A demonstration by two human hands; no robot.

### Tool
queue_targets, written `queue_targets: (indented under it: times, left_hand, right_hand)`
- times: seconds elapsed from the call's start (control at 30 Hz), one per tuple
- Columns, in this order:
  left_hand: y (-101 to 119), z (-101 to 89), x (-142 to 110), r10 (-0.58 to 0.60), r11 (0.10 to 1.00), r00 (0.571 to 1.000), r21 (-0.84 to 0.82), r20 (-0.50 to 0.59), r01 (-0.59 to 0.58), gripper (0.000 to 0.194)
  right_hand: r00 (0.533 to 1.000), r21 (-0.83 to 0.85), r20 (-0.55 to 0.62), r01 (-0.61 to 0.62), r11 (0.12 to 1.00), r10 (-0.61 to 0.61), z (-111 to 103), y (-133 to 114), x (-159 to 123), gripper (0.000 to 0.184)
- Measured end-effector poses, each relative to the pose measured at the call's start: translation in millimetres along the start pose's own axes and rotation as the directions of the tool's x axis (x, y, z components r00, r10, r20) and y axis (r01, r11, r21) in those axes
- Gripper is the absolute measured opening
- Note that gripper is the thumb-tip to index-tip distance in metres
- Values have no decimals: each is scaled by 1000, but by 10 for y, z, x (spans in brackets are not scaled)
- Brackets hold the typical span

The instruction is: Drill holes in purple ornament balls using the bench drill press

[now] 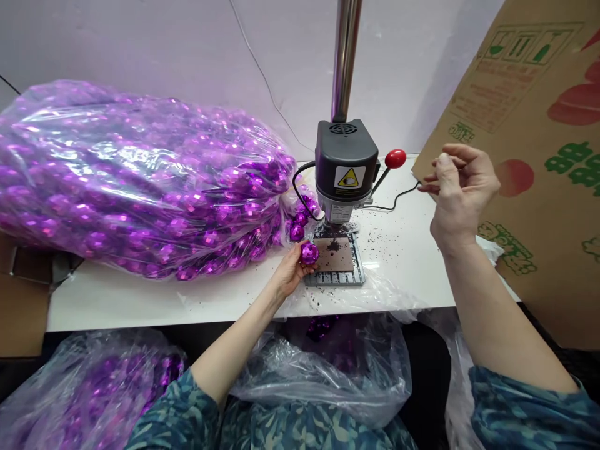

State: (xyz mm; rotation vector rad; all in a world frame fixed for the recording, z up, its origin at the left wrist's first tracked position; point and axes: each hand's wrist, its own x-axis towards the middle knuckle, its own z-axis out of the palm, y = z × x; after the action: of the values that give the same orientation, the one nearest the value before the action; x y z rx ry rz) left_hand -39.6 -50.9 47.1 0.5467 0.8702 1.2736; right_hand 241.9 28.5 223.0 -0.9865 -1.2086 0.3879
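A shiny purple faceted ball (309, 253) is held in the fingertips of my left hand (293, 269), at the left edge of the drill press base plate (359, 278). Above the plate is the black motor head (347, 150) of the small drill press, with a warning label on its front. My right hand (462, 194) is raised beside the cardboard box, right of the red-knobbed lever (395, 159) and apart from it. Its fingers are loosely curled and a little apart, and nothing shows in them. A wooden board (344, 259) with dark shavings lies on the base plate.
A large clear bag of purple balls (154, 187) fills the left of the white table (187, 306). Several loose balls (297, 231) lie by its mouth. The cardboard box (529, 156) stands at right. An open plastic bag (328, 369) is at my lap, another bag (103, 387) lower left.
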Motion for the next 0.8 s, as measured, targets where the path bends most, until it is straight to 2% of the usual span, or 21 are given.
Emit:
queue_targets:
  times: [0.2,0.3,0.47,0.63,0.8]
  left_hand:
    - [-123,22,352,187,960,982,217,-33,-175,61]
    - [-171,-10,516,247,913,969,331,14,-237,66]
    - [-239,-77,656,264,856,952,417,156,-306,68]
    - [-295,-71,729,300,766,918,509,258,-393,70]
    - [-322,-76,777,280,721,895,539,348,-436,67]
  right_hand:
    - [997,64,72,-15,998,10,260,-47,223,50]
    - [990,99,126,-69,993,56,410,-58,263,56]
    - [962,223,240,-182,958,127,560,-94,278,53]
    - [946,248,296,-210,946,133,601,-106,285,57]
    - [945,253,305,-203,946,121,610,-37,251,60]
